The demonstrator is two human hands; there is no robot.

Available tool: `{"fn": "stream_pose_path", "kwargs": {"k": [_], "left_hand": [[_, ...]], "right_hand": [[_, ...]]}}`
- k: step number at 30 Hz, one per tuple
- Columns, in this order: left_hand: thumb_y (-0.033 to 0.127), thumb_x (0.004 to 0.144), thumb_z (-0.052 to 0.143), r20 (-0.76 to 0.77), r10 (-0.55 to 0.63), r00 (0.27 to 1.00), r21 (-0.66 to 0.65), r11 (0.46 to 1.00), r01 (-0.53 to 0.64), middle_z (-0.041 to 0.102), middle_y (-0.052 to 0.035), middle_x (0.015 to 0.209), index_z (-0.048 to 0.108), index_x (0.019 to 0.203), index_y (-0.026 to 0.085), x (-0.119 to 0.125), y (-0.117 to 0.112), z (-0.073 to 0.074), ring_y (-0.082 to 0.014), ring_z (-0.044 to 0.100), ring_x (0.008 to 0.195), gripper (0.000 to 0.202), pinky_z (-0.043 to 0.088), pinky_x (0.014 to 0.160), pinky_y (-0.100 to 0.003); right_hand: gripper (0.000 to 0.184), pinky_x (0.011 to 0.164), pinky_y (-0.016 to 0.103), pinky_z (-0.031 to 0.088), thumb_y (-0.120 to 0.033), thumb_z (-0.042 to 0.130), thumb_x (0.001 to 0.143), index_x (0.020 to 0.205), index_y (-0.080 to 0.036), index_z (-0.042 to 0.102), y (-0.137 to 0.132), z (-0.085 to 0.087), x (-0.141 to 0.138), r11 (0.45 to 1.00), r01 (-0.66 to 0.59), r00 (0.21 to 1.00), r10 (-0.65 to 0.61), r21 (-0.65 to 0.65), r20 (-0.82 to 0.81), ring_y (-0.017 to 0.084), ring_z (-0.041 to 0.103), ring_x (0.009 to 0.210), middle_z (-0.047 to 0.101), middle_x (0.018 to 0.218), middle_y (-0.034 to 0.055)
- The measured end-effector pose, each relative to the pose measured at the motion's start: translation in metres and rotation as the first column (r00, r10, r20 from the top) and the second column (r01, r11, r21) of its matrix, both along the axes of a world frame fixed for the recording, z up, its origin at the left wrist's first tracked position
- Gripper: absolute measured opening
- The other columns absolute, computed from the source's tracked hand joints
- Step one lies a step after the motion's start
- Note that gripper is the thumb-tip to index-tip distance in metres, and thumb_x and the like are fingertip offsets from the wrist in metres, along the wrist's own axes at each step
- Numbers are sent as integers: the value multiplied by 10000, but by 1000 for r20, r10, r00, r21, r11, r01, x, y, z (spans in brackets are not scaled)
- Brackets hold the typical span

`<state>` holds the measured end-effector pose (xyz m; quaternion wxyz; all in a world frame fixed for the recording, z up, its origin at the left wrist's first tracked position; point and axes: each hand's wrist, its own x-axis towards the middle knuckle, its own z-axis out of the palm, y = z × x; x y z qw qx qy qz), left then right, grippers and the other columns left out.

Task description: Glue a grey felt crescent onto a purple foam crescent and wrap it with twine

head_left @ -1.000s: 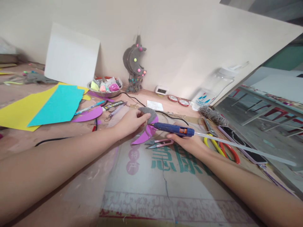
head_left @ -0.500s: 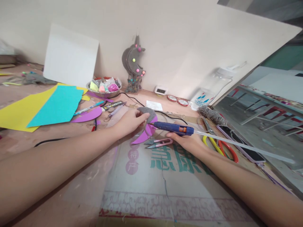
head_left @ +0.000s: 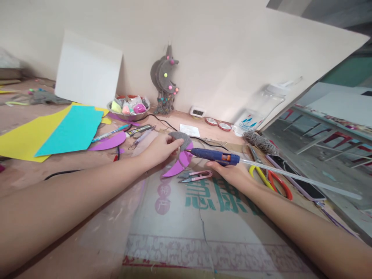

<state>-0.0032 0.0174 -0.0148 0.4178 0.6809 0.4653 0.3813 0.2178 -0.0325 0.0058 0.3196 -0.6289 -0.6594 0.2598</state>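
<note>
My left hand (head_left: 158,149) pinches a grey felt piece (head_left: 180,138) that lies over a purple foam crescent (head_left: 178,165) on the cardboard. My right hand (head_left: 229,173) grips a blue hot glue gun (head_left: 215,155), its nozzle pointing left at the edge of the felt. A long clear glue stick (head_left: 299,179) juts out of the gun's back to the right. Pink thread snips (head_left: 195,176) lie just below the crescent.
Yellow (head_left: 20,139) and teal (head_left: 71,130) sheets lie at left, with pens and another purple crescent (head_left: 108,142). A metal bowl of pom-poms (head_left: 128,106) and a finished grey moon ornament (head_left: 166,77) stand at the wall. Twine (head_left: 260,141), pliers (head_left: 274,184) and a phone (head_left: 296,178) lie at right.
The glue gun has shifted slightly right and up along the felt's edge. My left hand stays on the felt piece.
</note>
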Motion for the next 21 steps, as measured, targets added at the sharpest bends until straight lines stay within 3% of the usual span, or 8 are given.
{"fn": "stream_pose_path", "kwargs": {"k": [7,21], "left_hand": [[462,801,475,0,-4,1000,-2,1000,4,524,10,508,528,544,156,0,-3,4,-91,455,462,403,342,482,-220],[440,808,471,-10,4,1000,4,1000,-4,535,0,520,518,559,157,0,-2,5,-95,455,472,380,336,490,-221]], "right_hand": [[178,649,298,522,-396,663,683,715,-229,613,0,2,1,999,-23,998,21,38,61,194,639,707,685,716,-7],[225,732,345,553,-438,636,718,808,-240,694,7,-5,9,994,-37,992,24,103,125,226,671,768,724,797,-6]]}}
